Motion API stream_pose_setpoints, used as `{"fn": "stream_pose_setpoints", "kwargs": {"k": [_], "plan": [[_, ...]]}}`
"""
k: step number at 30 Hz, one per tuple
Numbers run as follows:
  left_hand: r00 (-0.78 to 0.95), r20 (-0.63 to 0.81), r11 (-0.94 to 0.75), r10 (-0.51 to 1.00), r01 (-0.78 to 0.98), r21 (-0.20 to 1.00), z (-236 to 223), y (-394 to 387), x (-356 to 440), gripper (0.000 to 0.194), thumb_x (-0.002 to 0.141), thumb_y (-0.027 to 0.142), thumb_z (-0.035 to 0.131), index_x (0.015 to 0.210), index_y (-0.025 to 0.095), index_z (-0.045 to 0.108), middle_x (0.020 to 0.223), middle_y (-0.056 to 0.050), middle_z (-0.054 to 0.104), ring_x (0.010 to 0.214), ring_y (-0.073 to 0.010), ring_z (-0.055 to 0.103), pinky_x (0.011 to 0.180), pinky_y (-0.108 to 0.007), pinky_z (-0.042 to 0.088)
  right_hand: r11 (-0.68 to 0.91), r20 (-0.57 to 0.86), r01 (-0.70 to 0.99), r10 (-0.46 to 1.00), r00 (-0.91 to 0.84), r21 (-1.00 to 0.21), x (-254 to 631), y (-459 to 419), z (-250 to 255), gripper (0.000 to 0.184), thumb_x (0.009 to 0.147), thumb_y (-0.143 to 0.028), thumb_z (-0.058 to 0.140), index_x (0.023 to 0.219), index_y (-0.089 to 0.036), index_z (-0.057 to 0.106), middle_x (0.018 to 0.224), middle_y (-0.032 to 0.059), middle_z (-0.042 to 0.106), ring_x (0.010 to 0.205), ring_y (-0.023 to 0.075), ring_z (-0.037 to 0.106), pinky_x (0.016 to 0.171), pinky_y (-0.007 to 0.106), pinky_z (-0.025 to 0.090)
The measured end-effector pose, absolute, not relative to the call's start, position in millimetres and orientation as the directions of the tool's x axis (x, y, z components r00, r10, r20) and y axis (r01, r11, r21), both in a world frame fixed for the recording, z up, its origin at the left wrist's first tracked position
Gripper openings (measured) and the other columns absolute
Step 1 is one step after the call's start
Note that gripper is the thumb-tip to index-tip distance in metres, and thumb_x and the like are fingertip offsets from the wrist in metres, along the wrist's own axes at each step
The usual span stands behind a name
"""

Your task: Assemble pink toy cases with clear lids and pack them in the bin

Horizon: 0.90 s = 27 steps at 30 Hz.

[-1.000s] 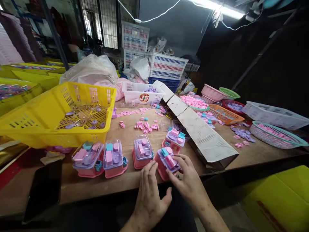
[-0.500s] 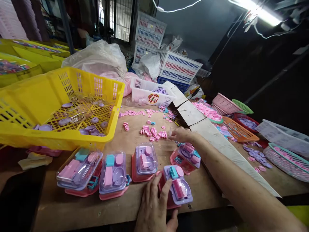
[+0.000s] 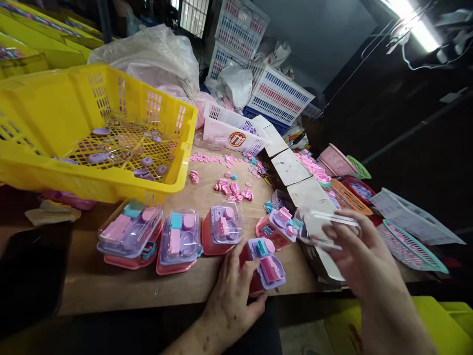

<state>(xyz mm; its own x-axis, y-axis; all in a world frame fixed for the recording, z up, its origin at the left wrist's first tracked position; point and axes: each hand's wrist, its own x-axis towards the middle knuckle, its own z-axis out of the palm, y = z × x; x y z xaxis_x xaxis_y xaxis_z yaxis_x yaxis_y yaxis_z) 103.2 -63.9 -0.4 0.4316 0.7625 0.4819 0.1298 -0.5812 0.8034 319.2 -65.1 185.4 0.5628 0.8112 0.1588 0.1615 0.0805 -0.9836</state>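
Note:
My left hand (image 3: 236,286) grips the near left side of a small pink toy box (image 3: 266,266), its thumb along the front. That box has a purple top with pink and teal pieces and no cover over them. Raised at the right, my right hand (image 3: 360,251) is closed on a clear plastic cover (image 3: 320,228), slightly blurred. Just behind the held box stands another uncovered toy box (image 3: 277,228). To the left, three similar boxes wear clear covers: one (image 3: 223,229) beside my left hand, another (image 3: 180,241), and the leftmost (image 3: 130,234).
A yellow basket (image 3: 148,183) with purple pieces and clear covers stands at left. Pink parts (image 3: 234,190) lie mid-table. A long cardboard strip (image 3: 291,167) runs along the right, with an orange basket (image 3: 349,197) beyond. A white basket (image 3: 218,133) sits at the back.
My right hand reached across to the table's middle, then came back right with a clear cover. My left hand stayed at the near toy box. The camera view has shifted.

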Motion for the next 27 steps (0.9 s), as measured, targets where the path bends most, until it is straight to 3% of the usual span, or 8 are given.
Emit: {"fn": "stream_pose_setpoints", "kwargs": {"k": [3,7,11,13,16,20,24,27], "plan": [[0.406,0.508,-0.562,0.760,0.016,0.827,-4,-60,110,0.078,0.082,0.015,0.090,0.144,0.026,0.045,0.175,-0.022,0.034,0.166,-0.0441,0.038,0.131,-0.071,0.044,0.060,-0.014,-0.086,0.734,0.679,-0.995,291,-110,147,0.060,0.064,-0.050,0.109,0.110,-0.032,0.077,0.105,-0.0001,0.076,0.083,0.0164,0.071,0.072,0.031,0.069],[0.340,0.554,-0.590,0.760,0.002,0.808,-14,-54,121,0.118,0.080,0.019,0.095,0.169,0.028,0.019,0.168,-0.022,0.043,0.163,-0.0434,0.043,0.133,-0.071,0.042,0.003,-0.136,-0.222,0.783,0.607,-0.975,281,-119,107,0.059,0.068,-0.056,0.106,0.114,-0.030,0.080,0.120,0.0039,0.081,0.095,0.0210,0.076,0.082,0.035,0.068],[0.370,0.560,-0.624,0.742,0.073,0.778,-20,-51,126,0.122,0.080,0.028,0.098,0.171,0.030,0.016,0.170,-0.021,0.041,0.163,-0.0450,0.042,0.133,-0.073,0.041,-0.081,0.050,0.189,0.799,0.600,-0.979,298,-121,100,0.067,0.073,-0.074,0.096,0.112,-0.022,0.081,0.122,0.0131,0.082,0.118,0.0352,0.075,0.102,0.047,0.064],[0.381,0.562,-0.636,0.734,0.093,0.766,-21,-52,125,0.117,0.083,0.030,0.096,0.170,0.030,0.018,0.170,-0.021,0.041,0.164,-0.0437,0.042,0.133,-0.072,0.041,-0.093,0.167,0.445,0.844,0.510,-0.891,306,-125,104,0.070,0.088,-0.080,0.080,0.127,-0.022,0.078,0.124,0.0143,0.081,0.121,0.0367,0.074,0.111,0.053,0.060],[0.385,0.561,-0.642,0.733,0.120,0.757,-20,-54,124,0.115,0.083,0.030,0.097,0.169,0.027,0.020,0.170,-0.022,0.041,0.163,-0.0432,0.043,0.132,-0.071,0.043,-0.016,0.191,0.684,0.955,0.226,-0.730,307,-131,111,0.065,0.107,-0.071,0.059,0.157,-0.030,0.063,0.153,0.0134,0.069,0.144,0.0355,0.063,0.128,0.060,0.046],[0.383,0.563,-0.651,0.732,0.148,0.745,-16,-57,123,0.111,0.084,0.030,0.095,0.167,0.025,0.021,0.169,-0.023,0.043,0.163,-0.0431,0.045,0.131,-0.070,0.044,0.038,0.104,0.788,0.994,0.034,-0.614,306,-133,117,0.063,0.109,-0.062,0.061,0.164,-0.032,0.053,0.169,0.0133,0.054,0.160,0.0355,0.048,0.135,0.063,0.037],[0.408,0.557,-0.662,0.723,0.178,0.728,-13,-58,121,0.112,0.086,0.032,0.094,0.169,0.024,0.019,0.169,-0.025,0.041,0.163,-0.0441,0.043,0.130,-0.069,0.046,0.037,0.188,0.838,0.979,0.079,-0.544,310,-127,131,0.059,0.110,-0.060,0.055,0.162,-0.032,0.052,0.164,0.0138,0.057,0.156,0.0359,0.052,0.131,0.062,0.042],[0.408,0.561,-0.668,0.721,0.193,0.718,-15,-57,123,0.119,0.086,0.036,0.094,0.171,0.021,0.012,0.169,-0.028,0.042,0.163,-0.0458,0.043,0.131,-0.070,0.045,0.017,0.236,0.847,0.963,0.129,-0.532,298,-116,151,0.069,0.108,-0.061,0.061,0.168,-0.031,0.044,0.152,0.0132,0.067,0.142,0.0356,0.065,0.121,0.059,0.053]]}}
